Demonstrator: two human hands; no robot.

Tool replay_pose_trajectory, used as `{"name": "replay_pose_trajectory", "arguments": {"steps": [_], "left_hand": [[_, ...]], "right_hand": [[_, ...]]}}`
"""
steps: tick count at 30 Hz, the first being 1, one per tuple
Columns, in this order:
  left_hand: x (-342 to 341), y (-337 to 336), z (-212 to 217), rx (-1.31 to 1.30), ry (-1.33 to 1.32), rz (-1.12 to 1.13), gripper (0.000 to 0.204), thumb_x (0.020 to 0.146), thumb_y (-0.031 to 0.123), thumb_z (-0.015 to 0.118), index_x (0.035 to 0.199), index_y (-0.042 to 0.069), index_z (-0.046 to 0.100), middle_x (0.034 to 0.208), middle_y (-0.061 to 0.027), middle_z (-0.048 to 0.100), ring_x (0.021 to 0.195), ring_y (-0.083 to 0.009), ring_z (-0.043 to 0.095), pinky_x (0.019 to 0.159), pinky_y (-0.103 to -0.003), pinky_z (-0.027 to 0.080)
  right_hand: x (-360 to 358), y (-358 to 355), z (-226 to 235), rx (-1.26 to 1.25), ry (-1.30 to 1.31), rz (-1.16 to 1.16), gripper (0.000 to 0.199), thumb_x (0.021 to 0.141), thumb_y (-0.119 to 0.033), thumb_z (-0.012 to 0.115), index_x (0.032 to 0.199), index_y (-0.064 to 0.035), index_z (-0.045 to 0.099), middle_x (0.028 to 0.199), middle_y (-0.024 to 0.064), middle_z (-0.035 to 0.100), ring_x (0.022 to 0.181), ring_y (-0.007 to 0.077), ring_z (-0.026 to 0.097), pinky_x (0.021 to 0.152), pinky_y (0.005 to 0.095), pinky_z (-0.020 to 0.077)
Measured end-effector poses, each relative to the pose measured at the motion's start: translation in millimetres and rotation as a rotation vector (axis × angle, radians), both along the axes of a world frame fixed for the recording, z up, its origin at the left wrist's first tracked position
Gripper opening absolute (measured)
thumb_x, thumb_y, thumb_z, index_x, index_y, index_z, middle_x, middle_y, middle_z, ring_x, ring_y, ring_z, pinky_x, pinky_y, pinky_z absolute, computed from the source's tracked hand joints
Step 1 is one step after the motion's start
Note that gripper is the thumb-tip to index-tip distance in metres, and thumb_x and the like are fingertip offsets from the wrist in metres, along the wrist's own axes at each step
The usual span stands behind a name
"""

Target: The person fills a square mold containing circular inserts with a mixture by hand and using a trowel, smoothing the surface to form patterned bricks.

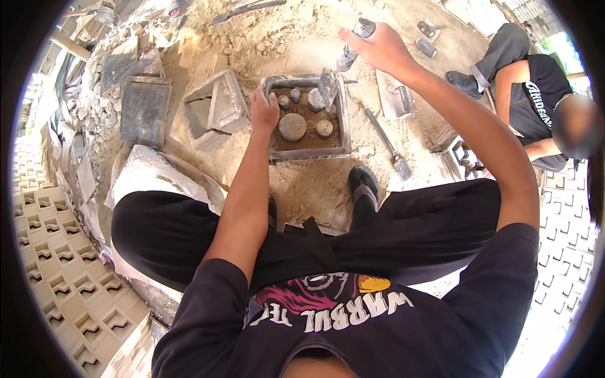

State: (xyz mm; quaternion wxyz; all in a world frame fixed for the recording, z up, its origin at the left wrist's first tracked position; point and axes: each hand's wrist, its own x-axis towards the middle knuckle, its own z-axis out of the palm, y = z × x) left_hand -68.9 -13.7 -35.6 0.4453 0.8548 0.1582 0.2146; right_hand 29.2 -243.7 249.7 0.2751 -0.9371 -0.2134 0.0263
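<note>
In front of me a square frame (312, 153) lies on the ground, filled with brown sand (307, 135). Several round grey pieces sit in the sand, the widest being a disc (292, 127) left of the middle. My left hand (265, 110) grips the frame's left wall, thumb towards the inside. Raised beyond the frame's far right corner, my right hand (381, 50) is closed around a dusty grey bundle (346, 58), perhaps cloth, which sticks out above and below the fist. A blurred grey patch (328, 88) at that corner is hard to make out.
A second, pale frame (228, 107) leans at the left, near dark boards (145, 113). Right of the sand-filled frame lie a long-handled tool (384, 140) and a trowel on a board (397, 97). A co-worker (542, 94) sits at the far right. Loose sand (252, 41) is heaped beyond.
</note>
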Motion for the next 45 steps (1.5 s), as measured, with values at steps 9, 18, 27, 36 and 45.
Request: {"name": "replay_pose_trajectory", "arguments": {"steps": [9, 18, 27, 36, 45], "left_hand": [[-1.6, 2.4, 5.8, -0.019, 0.034, -0.027, 0.049, 0.094, 0.018, 0.047, 0.137, -0.003, 0.042, 0.137, -0.0289, 0.045, 0.127, -0.0432, 0.045, 0.107, -0.047, 0.037], [-5.1, 2.5, 9.9, -0.047, 0.043, -0.025, 0.048, 0.092, 0.016, 0.045, 0.136, -0.004, 0.044, 0.137, -0.0297, 0.046, 0.128, -0.0434, 0.044, 0.109, -0.046, 0.035], [-6.2, 2.1, 11.2, -0.069, 0.005, -0.018, 0.045, 0.093, 0.016, 0.042, 0.134, -0.004, 0.047, 0.135, -0.0272, 0.05, 0.128, -0.0411, 0.046, 0.109, -0.044, 0.036], [8.4, 50.5, -27.7, -0.594, 0.024, -0.189, 0.045, 0.096, 0.026, 0.037, 0.132, 0.01, 0.059, 0.128, -0.0138, 0.062, 0.115, -0.026, 0.059, 0.098, -0.037, 0.044], [0.1, 53.3, -23.4, -0.63, 0.135, -0.151, 0.047, 0.096, 0.029, 0.038, 0.134, 0.012, 0.058, 0.128, -0.0125, 0.062, 0.11, -0.0239, 0.061, 0.092, -0.035, 0.047]], "right_hand": [[-35.5, 12.5, -34.7, 0.016, 0.197, 0.06, 0.055, 0.088, -0.053, 0.066, 0.058, -0.0079, 0.061, 0.047, 0.0045, 0.058, 0.044, 0.0148, 0.062, 0.052, 0.0294, 0.0528], [-64.3, 24.5, -48.6, -0.015, 0.525, 0.114, 0.043, 0.086, -0.031, 0.066, 0.108, 0.0055, 0.061, 0.064, 0.0076, 0.064, 0.052, 0.0152, 0.065, 0.053, 0.0288, 0.0535], [-53.7, 22.8, 5.6, 0.002, 0.379, 0.205, 0.037, 0.085, -0.035, 0.069, 0.09, 0.0011, 0.063, 0.065, 0.0074, 0.064, 0.054, 0.0121, 0.062, 0.053, 0.0273, 0.0527], [-65.5, 34.6, 22.5, -0.025, 0.347, 0.611, 0.027, 0.084, -0.029, 0.072, 0.082, -0.0039, 0.06, 0.071, 0.0083, 0.063, 0.063, 0.0146, 0.059, 0.057, 0.0311, 0.047], [-88.6, 30.7, -35.1, -0.117, 0.369, 0.839, 0.028, 0.078, -0.025, 0.073, 0.081, -0.0035, 0.056, 0.072, 0.0148, 0.065, 0.074, 0.0313, 0.067, 0.068, 0.0425, 0.0495]]}}
